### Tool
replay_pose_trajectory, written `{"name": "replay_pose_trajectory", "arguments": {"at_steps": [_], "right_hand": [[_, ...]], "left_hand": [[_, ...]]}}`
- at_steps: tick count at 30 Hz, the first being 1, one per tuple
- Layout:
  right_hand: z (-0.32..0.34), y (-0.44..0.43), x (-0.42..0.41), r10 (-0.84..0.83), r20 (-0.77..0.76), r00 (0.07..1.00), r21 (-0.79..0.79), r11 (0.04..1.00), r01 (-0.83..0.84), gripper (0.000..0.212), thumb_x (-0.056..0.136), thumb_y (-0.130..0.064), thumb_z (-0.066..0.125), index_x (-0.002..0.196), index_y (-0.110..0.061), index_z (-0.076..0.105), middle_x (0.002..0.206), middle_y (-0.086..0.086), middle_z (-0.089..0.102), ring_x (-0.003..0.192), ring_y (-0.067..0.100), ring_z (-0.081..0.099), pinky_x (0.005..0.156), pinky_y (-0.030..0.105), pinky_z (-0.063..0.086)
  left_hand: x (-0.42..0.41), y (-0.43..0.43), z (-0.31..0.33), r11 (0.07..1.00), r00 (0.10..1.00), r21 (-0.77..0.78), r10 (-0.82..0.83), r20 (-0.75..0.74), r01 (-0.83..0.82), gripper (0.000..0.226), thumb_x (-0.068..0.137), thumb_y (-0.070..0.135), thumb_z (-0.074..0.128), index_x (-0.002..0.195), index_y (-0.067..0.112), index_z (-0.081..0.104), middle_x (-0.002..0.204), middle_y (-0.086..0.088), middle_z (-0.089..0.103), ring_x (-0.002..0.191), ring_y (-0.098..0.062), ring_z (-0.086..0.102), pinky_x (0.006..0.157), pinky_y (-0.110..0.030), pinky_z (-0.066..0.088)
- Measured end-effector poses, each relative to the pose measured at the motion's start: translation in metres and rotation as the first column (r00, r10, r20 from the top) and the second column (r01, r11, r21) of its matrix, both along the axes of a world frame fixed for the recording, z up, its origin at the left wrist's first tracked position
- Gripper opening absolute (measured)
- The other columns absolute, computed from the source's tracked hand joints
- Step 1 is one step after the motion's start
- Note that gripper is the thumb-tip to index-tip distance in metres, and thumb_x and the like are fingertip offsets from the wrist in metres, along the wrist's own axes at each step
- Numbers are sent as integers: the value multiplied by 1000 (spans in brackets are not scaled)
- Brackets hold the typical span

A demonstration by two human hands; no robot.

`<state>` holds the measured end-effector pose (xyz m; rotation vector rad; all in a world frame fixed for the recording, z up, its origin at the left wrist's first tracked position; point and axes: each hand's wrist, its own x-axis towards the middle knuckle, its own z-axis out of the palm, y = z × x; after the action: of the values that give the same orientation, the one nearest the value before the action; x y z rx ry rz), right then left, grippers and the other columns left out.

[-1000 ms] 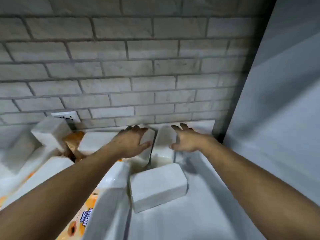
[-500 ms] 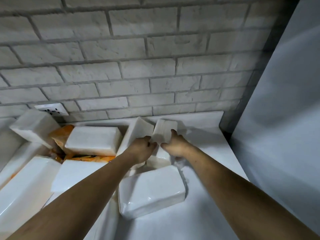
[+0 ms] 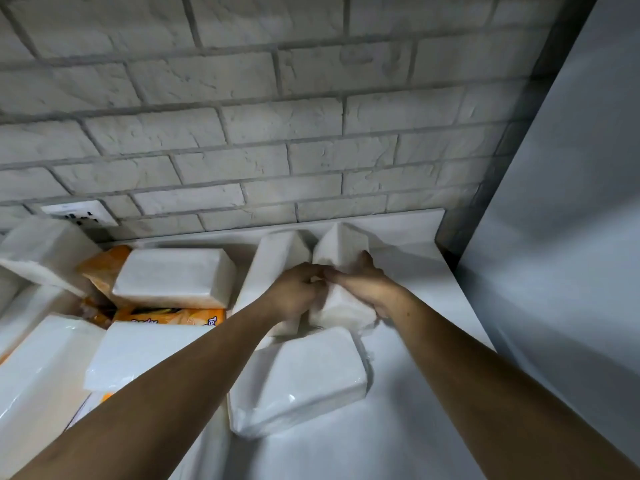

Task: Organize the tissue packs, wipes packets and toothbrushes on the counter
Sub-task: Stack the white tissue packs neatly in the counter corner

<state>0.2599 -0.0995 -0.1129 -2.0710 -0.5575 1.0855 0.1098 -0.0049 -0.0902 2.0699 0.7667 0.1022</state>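
The left hand (image 3: 297,293) and right hand (image 3: 367,286) both curl round one tilted tissue pack (image 3: 341,252), gripping it from either side. It stands on the white surface (image 3: 415,427) close to the brick wall (image 3: 242,150), at twelve o'clock from a flat pack (image 3: 304,379).

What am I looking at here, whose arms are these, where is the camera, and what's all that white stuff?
No machine here: these are a person's two bare arms, filmed by a camera worn on the head, looking forward and down. On the white counter, against a brick wall, lie white tissue packs, with orange packets among them on the left. The right hand grips an upright tissue pack near the wall; the left hand curls at its edge, beside a second upright pack. What the left fingers actually pinch is hidden. A flat pack lies in front.
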Motion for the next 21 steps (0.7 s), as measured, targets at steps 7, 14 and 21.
{"name": "replay_pose_trajectory", "arguments": {"at_steps": [7,14,21], "right_hand": [[-20,-16,24,27,93,995,21,999,-29,110,74,-60,80,161,-33,18,148,11,23,127,31,47,105,42,50],[-21,-26,37,56,321,946,-20,998,-52,58,89,-48,55,139,-21,45,130,13,38,116,43,53,104,48,50],[-20,-45,32,190,697,691,-26,970,-240,54,103,-26,51,153,-8,37,151,21,32,129,42,47,110,40,37]], "left_hand": [[16,7,-30,1000,998,12,3,-57,-2,54,85,31,67,138,21,63,98,-3,58,86,-17,58,77,-19,42],[30,-2,-39,994,988,-67,75,-133,-85,82,89,45,75,159,33,33,122,-11,62,101,-27,66,94,-39,58],[50,-26,-35,918,983,-360,185,11,-169,76,96,27,72,159,37,30,69,1,69,70,-25,72,84,-47,65]]}}
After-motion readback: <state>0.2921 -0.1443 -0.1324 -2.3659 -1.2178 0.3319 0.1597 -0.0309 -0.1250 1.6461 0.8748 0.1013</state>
